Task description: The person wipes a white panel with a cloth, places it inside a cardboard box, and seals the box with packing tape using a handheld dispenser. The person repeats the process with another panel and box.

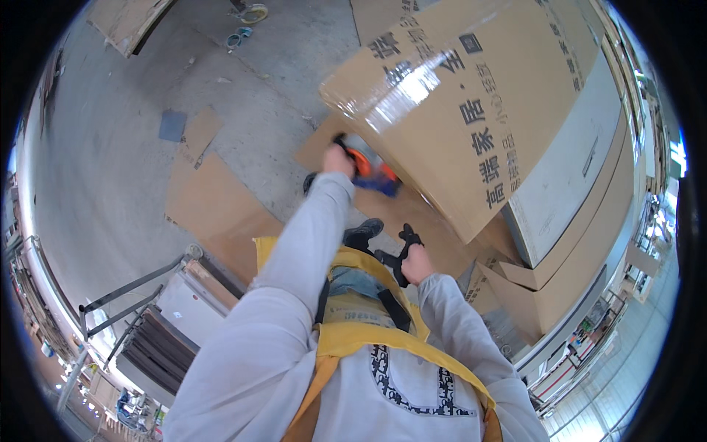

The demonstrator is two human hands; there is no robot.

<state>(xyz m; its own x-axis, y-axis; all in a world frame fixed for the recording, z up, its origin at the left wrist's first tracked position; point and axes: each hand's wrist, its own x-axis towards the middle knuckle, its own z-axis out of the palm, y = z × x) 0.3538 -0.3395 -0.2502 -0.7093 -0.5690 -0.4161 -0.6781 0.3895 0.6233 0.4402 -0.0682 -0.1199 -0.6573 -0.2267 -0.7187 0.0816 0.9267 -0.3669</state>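
Note:
My left hand [339, 159], in a black glove with bare skin showing at the back, is shut on a blurred orange and blue tape dispenser [381, 178] with a pale roll. It is beside the lower left edge of a large cardboard carton [442, 138] with clear tape over its corner and printed writing. Nearer my body, my right hand [410, 258] wears a similar black glove; its fingers are apart and nothing shows in it. Below the carton, flat cardboard [409, 212] lies on the floor by my shoe [369, 229].
A white panel [569, 182] and more cardboard [591, 243] are stacked under the carton at right. Cardboard sheets [221, 204] lie on the concrete floor at left. A metal-framed rack [132, 282] with panels stands at lower left. Tape rolls [238, 37] lie farther off.

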